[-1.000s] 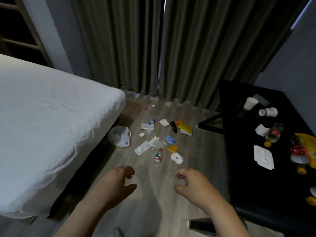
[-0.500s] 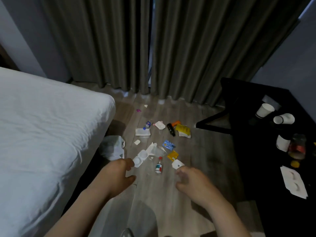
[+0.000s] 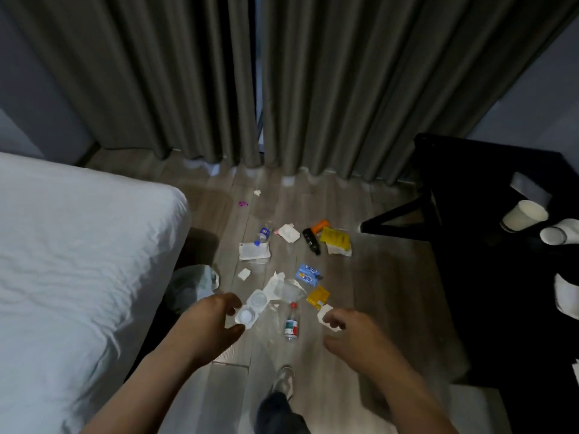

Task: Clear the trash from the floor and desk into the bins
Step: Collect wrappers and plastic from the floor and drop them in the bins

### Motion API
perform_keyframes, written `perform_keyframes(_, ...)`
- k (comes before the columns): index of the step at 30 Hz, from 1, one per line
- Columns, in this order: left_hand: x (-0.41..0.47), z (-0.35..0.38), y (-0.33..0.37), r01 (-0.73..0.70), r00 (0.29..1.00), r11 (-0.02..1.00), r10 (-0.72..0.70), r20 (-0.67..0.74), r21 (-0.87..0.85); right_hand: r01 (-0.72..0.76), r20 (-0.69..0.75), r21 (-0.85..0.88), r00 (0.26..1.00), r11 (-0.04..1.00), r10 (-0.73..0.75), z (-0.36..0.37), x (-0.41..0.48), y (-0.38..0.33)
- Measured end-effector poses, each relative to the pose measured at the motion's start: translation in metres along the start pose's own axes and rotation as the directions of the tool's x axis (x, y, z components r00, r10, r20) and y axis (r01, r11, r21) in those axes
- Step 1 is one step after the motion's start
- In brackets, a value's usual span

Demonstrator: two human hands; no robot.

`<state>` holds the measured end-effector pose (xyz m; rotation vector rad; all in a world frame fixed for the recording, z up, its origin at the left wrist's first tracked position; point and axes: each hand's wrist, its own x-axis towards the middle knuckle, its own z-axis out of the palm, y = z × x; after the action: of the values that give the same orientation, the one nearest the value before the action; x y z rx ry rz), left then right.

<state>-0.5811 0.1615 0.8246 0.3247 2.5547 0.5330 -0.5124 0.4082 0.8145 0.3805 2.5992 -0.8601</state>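
Both hands empty, fingers loosely curled. Left hand (image 3: pixel 216 324) and right hand (image 3: pixel 354 336) are out over the floor (image 3: pixel 385 292) litter. The clear plastic tray (image 3: pixel 252 310) lies just past my left fingertips, long axis slanting away to the right; I cannot tell if they touch. The small bottle (image 3: pixel 291 322) lies between the hands, red cap away from me. The left hand is nearer the tray, so I judge it takes that pick.

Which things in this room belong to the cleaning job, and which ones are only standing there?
Trash to clear:
red-capped bottle
clear plastic tray
blue wrapper
yellow packet
black bottle
paper cup

Only standing there:
bed
curtains
shoe
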Motion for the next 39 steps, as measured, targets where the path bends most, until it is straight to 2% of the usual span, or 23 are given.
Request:
perform_keyframes(8,0.124,0.001,0.003,0.044,0.997,0.999,-0.045,0.069,0.020,-0.101,0.066,0.061,0.993,0.993,0.097,-0.004,0.122,0.026)
perform_keyframes(13,0.206,0.028,-0.025,0.069,0.986,0.997,-0.074,0.151,0.041,-0.201,0.100,0.088,0.976,0.976,0.192,0.029,0.187,0.047)
perform_keyframes(16,0.257,0.058,-0.049,0.067,0.977,0.996,-0.077,0.199,0.056,-0.214,0.044,0.067,0.976,0.974,0.212,0.064,0.223,0.065)
perform_keyframes(22,0.347,0.149,-0.110,0.034,0.970,0.992,-0.062,0.235,0.122,-0.214,-0.011,0.101,0.976,0.972,0.216,0.157,0.294,0.111)
perform_keyframes(28,0.428,0.257,-0.170,-0.030,0.964,0.986,-0.015,0.266,0.163,-0.243,0.039,0.078,0.970,0.967,0.241,0.270,0.379,0.182)
perform_keyframes(32,0.474,0.334,-0.215,-0.056,0.958,0.982,0.002,0.285,0.180,-0.279,0.052,0.159,0.960,0.947,0.274,0.344,0.426,0.233)
perform_keyframes(39,0.544,0.458,-0.286,-0.207,0.940,0.969,0.159,0.303,0.134,-0.257,-0.005,0.148,0.965,0.955,0.260,0.460,0.491,0.317)
